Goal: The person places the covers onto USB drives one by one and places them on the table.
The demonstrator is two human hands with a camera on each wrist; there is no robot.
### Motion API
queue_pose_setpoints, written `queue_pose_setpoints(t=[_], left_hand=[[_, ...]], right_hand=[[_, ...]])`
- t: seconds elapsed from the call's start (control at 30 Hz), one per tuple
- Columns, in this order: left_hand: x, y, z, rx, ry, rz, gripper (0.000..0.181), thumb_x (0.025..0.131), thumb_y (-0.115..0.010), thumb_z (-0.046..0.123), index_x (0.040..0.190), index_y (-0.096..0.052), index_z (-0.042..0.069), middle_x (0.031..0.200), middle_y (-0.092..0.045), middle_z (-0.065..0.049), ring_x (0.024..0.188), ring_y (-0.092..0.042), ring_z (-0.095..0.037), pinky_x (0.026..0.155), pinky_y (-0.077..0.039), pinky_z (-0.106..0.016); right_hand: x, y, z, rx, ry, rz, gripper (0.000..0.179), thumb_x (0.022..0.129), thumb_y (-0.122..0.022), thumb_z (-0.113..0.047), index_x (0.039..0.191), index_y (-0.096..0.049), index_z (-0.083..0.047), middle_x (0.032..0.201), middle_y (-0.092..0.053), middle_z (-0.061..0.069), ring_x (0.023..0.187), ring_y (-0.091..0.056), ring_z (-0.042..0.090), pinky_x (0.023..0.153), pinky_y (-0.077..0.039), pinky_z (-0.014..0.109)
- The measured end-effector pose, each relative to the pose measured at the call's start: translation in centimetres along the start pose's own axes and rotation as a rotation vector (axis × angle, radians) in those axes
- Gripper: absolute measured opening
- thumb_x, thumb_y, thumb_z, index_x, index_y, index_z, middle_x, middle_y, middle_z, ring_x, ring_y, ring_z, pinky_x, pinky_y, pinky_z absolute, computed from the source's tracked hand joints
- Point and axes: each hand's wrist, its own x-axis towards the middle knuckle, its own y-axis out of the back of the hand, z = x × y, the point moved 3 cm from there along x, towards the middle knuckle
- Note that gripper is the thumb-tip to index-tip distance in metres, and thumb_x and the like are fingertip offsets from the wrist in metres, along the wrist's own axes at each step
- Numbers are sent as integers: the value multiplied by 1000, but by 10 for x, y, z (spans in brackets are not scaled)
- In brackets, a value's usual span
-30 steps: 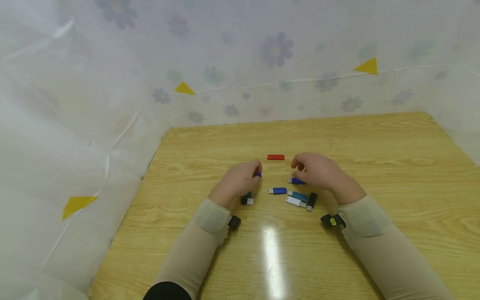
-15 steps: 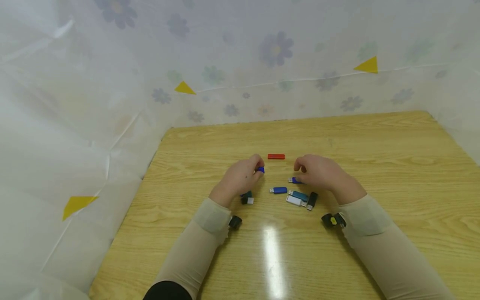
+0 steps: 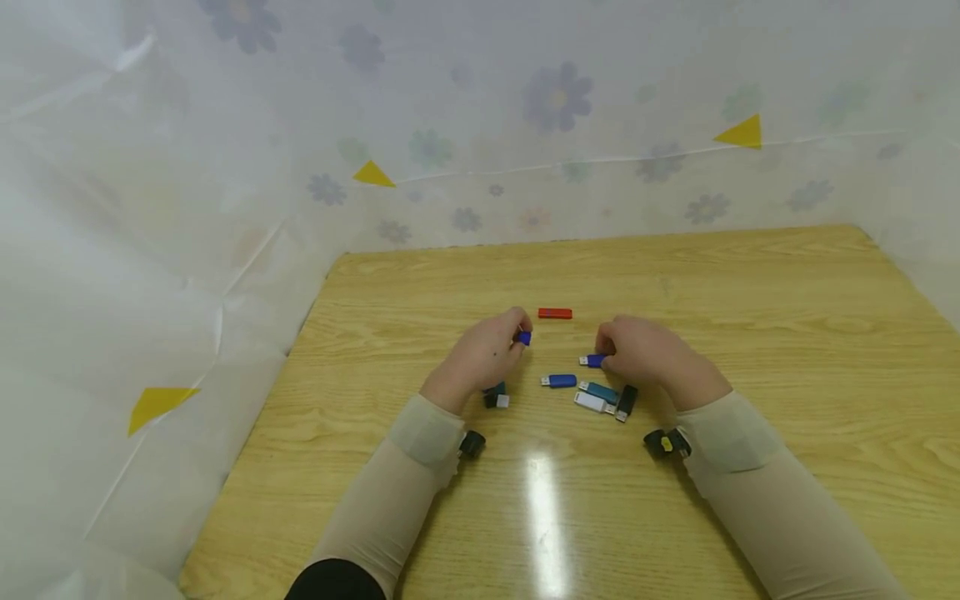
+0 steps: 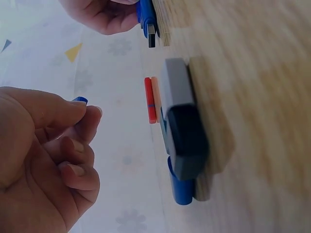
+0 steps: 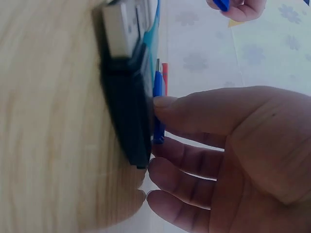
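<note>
Just right of centre in the head view, the right hand (image 3: 645, 354) pinches a blue stick (image 3: 595, 361), long axis across the frame, plug (image 3: 583, 361) leftward; the left hand (image 3: 483, 358) pinches a blue piece (image 3: 525, 338). The left wrist view's lower centre shows a blue cap (image 4: 181, 191), largely hidden from the head view.

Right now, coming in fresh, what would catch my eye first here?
Probably the bright red bar-shaped stick, lying by itself on the yellowish wood-grain table. Next, the left hand pinching a small blue piece and, across from it, the right hand gripping a slim blue USB stick with a metal plug. Behind the table, flat yellow triangles stand out against the pale flower-patterned sheet.
</note>
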Motion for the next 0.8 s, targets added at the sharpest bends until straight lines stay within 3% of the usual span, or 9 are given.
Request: queue_pose_setpoints(t=[0.47,0.8], left_hand=[[-1,-2,0,19,-19,7,19,104,-60,23,122,-55,18,103,-61,5,78,-59,-11,67,-49,-30],[-1,-1,2,20,-45,14,18,104,-60,25,121,-55,20,105,-63,6,77,-59,-11,66,-49,-30]], right_hand=[[0,-1,-1,21,19,6,4,93,-65,-10,93,-61,-9,84,-60,2,72,-55,20,63,-44,36],[3,1,-10,162,96,90,6,102,-61,-17,104,-58,-12,88,-60,3,78,-55,22,70,-45,38]])
